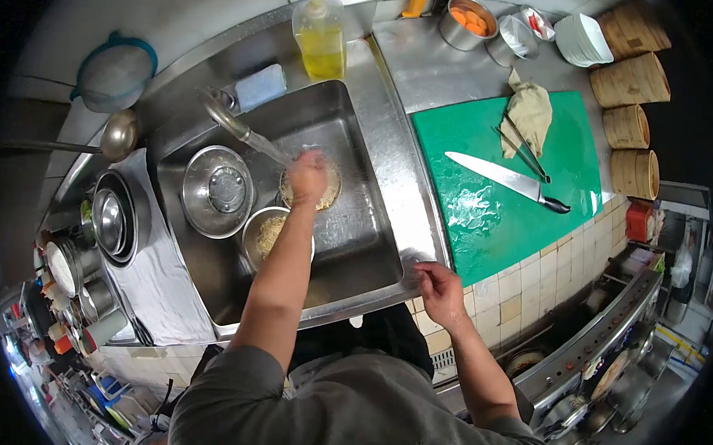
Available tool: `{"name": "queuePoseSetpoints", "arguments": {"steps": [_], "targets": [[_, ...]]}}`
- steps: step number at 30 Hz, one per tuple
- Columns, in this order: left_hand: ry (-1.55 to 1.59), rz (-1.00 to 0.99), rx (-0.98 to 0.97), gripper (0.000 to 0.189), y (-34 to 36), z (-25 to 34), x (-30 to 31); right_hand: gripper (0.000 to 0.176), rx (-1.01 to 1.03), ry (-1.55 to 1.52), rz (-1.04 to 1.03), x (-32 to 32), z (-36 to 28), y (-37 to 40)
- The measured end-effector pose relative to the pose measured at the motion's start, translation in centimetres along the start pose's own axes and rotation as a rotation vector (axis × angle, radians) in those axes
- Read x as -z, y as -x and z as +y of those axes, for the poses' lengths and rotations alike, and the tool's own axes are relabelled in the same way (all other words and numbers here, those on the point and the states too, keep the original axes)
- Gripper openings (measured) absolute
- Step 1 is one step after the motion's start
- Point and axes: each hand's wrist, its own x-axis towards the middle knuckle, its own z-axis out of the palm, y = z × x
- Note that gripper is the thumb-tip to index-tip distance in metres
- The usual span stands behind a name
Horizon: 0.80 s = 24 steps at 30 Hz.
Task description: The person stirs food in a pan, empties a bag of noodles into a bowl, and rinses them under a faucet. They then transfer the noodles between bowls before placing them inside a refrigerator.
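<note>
My left hand point(308, 178) is in the sink point(358, 254) under the running faucet point(233, 123), above a round container point(338, 193) of pale, shredded-looking food. Water and motion blur its fingers, so I cannot tell whether they grip anything. Below my left forearm is a metal bowl point(247, 241) with similar pale yellowish food point(270, 231). A metal colander point(199, 199) lies at the sink's left side. My right hand point(441, 296) hangs by the front counter edge, fingers curled in and nothing visible in them.
Right of the sink, a green cutting board point(485, 249) bears a knife point(498, 174), tongs point(526, 153) and a cloth point(530, 107). A soap bottle point(321, 45) and sponge point(261, 87) stand behind the sink. Stacked metal bowls point(111, 217) sit left; bamboo steamers point(631, 81) line the right.
</note>
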Motion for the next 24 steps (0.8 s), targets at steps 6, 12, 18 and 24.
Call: {"name": "queuePoseSetpoints", "arguments": {"steps": [6, 12, 18, 24], "targets": [[-0.155, 0.325, 0.433, 0.070, 4.6, -3.6, -1.9, 0.016, 0.120, 0.124, 0.045, 0.9, -2.6, -0.8], [-0.599, -0.005, 0.329, 0.089, 6.0, -1.0, -3.2, 0.021, 0.048, -0.003, -0.060, -3.2, -1.8, -2.1], [-0.500, -0.185, 0.223, 0.083, 4.1, -1.3, -0.7, 0.021, 0.128, -0.076, -0.186, -7.7, -8.9, -7.4], [-0.343, -0.143, 0.043, 0.049, 3.5, 2.0, 2.0, 0.019, 0.343, -0.252, -0.126, -15.5, -15.1, -17.9]]}}
